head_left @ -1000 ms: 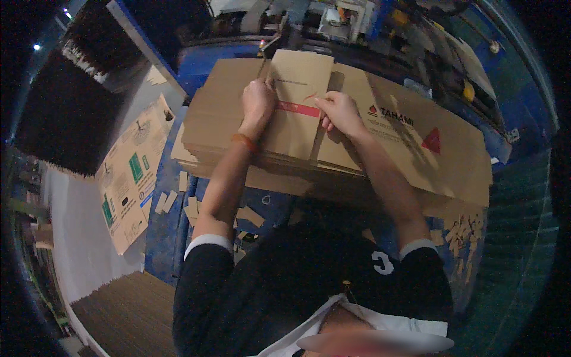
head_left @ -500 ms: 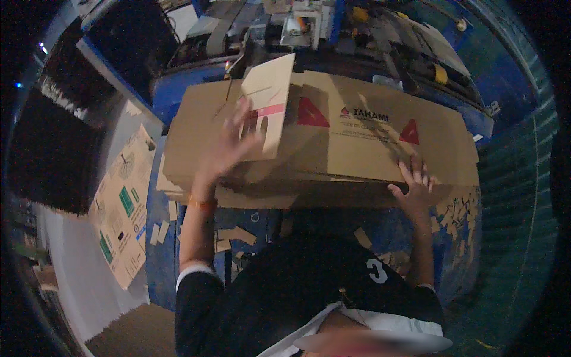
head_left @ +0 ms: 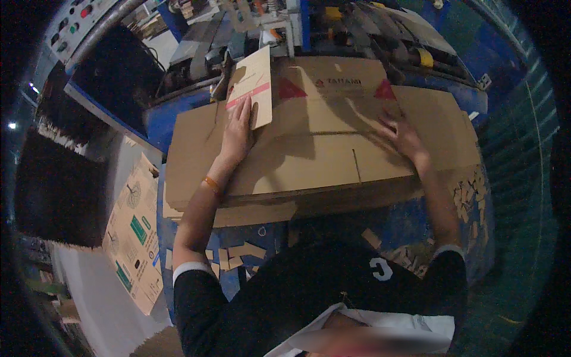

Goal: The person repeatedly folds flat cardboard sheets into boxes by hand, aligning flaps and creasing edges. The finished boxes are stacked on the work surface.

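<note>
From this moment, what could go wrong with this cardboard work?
The raised cardboard flap stands up near the machine, so it might catch or crease there if the printed cardboard goes farther forward.

The left hand is at that flap, bare, so a cardboard edge could cut its fingers.

The right hand has its fingers spread out over the cardboard; uneven pushing by the two hands might turn the sheet crooked.

Between the hands (head_left: 238, 132) (head_left: 405, 137), room opens over the cardboard (head_left: 300, 156); machinery (head_left: 360, 38) blocks the far side.
</note>
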`<act>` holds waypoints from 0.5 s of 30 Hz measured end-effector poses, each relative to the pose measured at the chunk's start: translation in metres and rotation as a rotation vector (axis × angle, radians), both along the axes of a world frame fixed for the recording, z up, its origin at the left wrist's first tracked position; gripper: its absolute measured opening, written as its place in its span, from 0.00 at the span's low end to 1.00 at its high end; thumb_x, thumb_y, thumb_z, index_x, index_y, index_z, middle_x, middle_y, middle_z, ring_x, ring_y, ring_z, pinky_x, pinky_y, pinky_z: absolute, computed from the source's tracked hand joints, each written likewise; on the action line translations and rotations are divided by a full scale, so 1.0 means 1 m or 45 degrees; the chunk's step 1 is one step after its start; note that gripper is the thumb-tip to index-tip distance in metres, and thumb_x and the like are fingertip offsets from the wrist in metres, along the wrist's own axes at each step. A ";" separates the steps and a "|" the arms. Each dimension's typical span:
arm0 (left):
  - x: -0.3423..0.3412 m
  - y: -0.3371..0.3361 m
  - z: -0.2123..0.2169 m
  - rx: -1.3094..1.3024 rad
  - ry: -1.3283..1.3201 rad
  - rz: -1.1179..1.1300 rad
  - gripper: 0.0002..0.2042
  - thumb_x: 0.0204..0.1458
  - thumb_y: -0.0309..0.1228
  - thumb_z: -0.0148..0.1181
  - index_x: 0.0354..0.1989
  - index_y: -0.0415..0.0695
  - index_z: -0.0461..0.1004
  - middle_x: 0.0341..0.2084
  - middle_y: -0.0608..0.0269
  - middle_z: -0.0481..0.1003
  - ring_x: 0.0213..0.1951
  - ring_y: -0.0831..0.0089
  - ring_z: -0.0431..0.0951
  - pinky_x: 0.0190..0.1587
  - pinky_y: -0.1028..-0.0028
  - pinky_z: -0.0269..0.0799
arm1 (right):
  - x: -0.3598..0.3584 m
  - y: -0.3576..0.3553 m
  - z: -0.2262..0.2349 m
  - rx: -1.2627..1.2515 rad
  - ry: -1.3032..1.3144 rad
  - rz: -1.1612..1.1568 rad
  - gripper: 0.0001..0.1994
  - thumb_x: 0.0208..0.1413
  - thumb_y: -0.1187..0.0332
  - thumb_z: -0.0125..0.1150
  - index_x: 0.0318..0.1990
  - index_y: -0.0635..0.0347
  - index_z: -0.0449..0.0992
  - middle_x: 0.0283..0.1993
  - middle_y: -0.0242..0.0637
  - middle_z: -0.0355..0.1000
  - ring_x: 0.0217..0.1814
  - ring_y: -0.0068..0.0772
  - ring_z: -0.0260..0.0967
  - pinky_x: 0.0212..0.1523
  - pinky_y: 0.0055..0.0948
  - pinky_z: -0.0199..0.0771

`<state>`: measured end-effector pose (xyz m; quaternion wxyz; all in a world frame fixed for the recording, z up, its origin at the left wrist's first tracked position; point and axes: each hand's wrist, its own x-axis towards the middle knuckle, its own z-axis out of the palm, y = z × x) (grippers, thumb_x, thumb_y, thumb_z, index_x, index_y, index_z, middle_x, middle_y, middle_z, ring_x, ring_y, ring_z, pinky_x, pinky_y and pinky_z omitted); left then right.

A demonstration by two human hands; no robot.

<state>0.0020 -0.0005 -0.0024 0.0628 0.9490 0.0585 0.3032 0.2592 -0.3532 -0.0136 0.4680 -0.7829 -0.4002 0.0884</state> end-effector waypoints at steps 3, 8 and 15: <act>0.003 -0.002 0.009 0.032 -0.001 0.066 0.39 0.42 0.26 0.64 0.63 0.32 0.49 0.59 0.41 0.57 0.61 0.46 0.56 0.62 0.58 0.55 | 0.027 0.024 0.003 -0.154 -0.436 -0.132 0.22 0.54 0.54 0.58 0.52 0.57 0.73 0.60 0.46 0.63 0.62 0.49 0.58 0.60 0.40 0.61; -0.027 -0.022 0.045 0.030 -0.109 0.137 0.39 0.44 0.26 0.62 0.64 0.34 0.47 0.61 0.41 0.54 0.63 0.46 0.52 0.64 0.59 0.52 | 0.050 0.080 0.035 -0.662 -0.458 -0.204 0.26 0.55 0.49 0.53 0.52 0.60 0.72 0.61 0.44 0.62 0.63 0.47 0.57 0.60 0.38 0.60; -0.137 -0.032 0.030 -0.348 -0.198 0.368 0.31 0.49 0.28 0.59 0.62 0.34 0.55 0.59 0.44 0.59 0.62 0.52 0.57 0.63 0.62 0.53 | 0.006 0.028 0.027 -0.253 -0.871 -0.189 0.32 0.54 0.47 0.54 0.60 0.60 0.63 0.56 0.50 0.67 0.53 0.54 0.67 0.56 0.39 0.66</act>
